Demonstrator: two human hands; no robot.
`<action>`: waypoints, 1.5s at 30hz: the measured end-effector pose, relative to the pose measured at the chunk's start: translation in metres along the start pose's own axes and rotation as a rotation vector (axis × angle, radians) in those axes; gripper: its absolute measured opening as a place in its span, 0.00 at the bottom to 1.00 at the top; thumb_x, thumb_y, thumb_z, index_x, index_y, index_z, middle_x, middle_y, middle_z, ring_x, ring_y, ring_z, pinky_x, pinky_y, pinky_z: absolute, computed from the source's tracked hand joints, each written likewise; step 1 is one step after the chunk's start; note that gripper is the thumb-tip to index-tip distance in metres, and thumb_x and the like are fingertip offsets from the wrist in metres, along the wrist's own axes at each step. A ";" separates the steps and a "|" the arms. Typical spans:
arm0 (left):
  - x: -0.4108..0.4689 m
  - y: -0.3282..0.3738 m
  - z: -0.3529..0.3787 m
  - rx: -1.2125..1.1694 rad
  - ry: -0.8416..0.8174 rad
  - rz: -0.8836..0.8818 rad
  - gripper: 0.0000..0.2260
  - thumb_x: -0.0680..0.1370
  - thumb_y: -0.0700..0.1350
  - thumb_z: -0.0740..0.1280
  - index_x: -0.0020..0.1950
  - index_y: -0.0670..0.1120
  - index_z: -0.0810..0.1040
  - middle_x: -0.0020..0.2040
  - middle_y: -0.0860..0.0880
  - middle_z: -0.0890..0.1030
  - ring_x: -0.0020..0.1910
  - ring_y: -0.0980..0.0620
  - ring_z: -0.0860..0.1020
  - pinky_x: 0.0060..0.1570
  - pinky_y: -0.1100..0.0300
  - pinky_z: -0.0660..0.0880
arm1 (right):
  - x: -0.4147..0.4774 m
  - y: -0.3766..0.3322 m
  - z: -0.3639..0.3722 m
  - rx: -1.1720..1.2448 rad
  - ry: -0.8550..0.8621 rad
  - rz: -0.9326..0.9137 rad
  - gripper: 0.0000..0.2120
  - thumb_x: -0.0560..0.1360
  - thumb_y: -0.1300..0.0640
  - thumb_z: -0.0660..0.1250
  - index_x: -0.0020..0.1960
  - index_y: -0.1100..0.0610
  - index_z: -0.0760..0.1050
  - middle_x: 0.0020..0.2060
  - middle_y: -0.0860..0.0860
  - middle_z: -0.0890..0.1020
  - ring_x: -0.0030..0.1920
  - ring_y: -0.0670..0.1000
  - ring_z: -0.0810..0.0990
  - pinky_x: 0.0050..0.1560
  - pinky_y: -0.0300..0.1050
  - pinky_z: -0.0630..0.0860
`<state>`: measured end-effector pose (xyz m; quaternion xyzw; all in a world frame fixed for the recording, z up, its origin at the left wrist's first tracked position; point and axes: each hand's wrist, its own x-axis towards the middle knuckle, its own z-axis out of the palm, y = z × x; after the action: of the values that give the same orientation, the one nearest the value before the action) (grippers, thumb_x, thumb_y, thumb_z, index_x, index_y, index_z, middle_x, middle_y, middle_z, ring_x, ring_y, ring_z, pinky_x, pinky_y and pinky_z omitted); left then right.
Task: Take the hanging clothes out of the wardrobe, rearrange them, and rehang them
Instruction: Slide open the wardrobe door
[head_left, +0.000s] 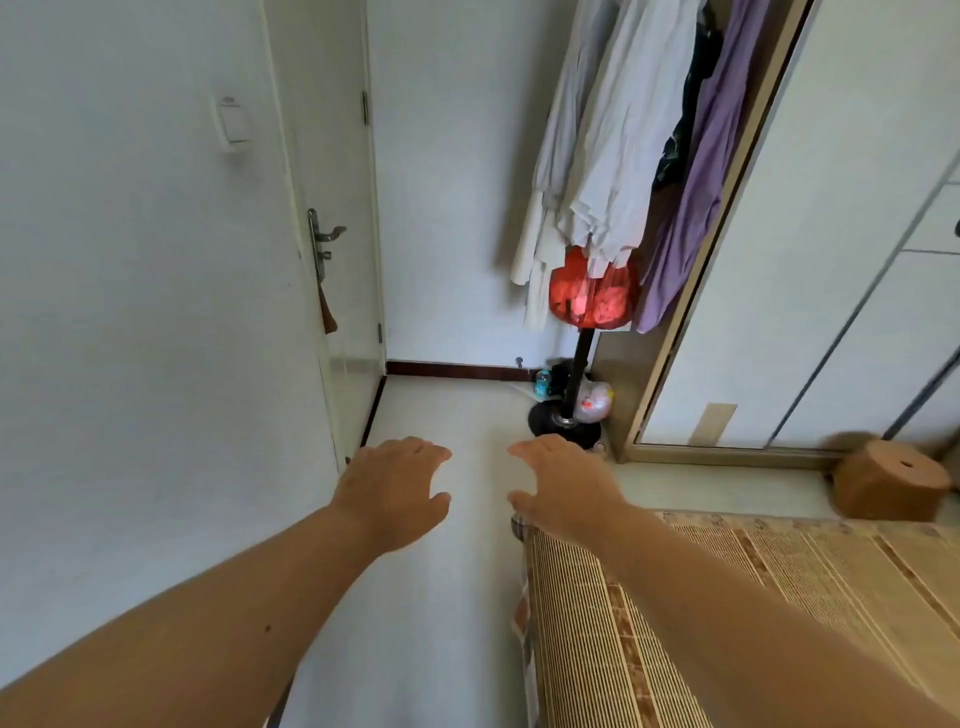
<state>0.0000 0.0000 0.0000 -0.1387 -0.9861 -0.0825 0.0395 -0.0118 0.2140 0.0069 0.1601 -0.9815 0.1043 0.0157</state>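
Note:
Both my arms reach forward over the pale floor. My left hand (392, 486) and my right hand (563, 486) are palm down, fingers apart, holding nothing. Far ahead, several garments hang on a black coat stand (579, 374): white and pale grey shirts (613, 145), a dark garment (685, 130) and a purple garment (701, 197). A red plastic bag (592, 299) hangs below them. The wardrobe (810, 234), with white sliding doors and a tan frame, stands at the right; its inside is not visible.
A white door (156, 312) with a metal handle (324, 236) stands at the left. A bed with a woven mat (727, 597) fills the lower right. A brown stool (891, 486) sits by the wardrobe. Small bottles and a bag (592, 400) cluster around the stand's base.

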 end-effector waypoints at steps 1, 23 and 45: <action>0.007 -0.003 0.003 -0.011 -0.021 -0.005 0.25 0.76 0.56 0.60 0.73 0.53 0.64 0.72 0.52 0.69 0.70 0.51 0.67 0.68 0.49 0.64 | 0.006 0.003 0.003 0.011 -0.029 0.013 0.28 0.74 0.43 0.63 0.72 0.46 0.62 0.70 0.47 0.67 0.68 0.51 0.67 0.66 0.51 0.66; 0.296 -0.162 0.056 -0.033 -0.366 0.167 0.22 0.79 0.57 0.57 0.73 0.55 0.64 0.70 0.54 0.69 0.68 0.54 0.68 0.68 0.57 0.62 | 0.286 0.057 0.077 0.116 -0.259 0.282 0.25 0.75 0.41 0.63 0.70 0.45 0.64 0.69 0.47 0.68 0.68 0.51 0.68 0.68 0.52 0.63; 0.702 -0.065 0.124 -0.207 -0.395 0.421 0.22 0.78 0.55 0.60 0.72 0.57 0.66 0.70 0.56 0.70 0.68 0.56 0.68 0.67 0.59 0.65 | 0.495 0.334 0.048 0.131 -0.194 0.617 0.27 0.74 0.41 0.64 0.71 0.45 0.64 0.72 0.47 0.65 0.71 0.50 0.62 0.69 0.54 0.62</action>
<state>-0.6977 0.1478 -0.0613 -0.3568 -0.9105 -0.1441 -0.1513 -0.5869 0.3597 -0.0751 -0.1349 -0.9718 0.1512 -0.1203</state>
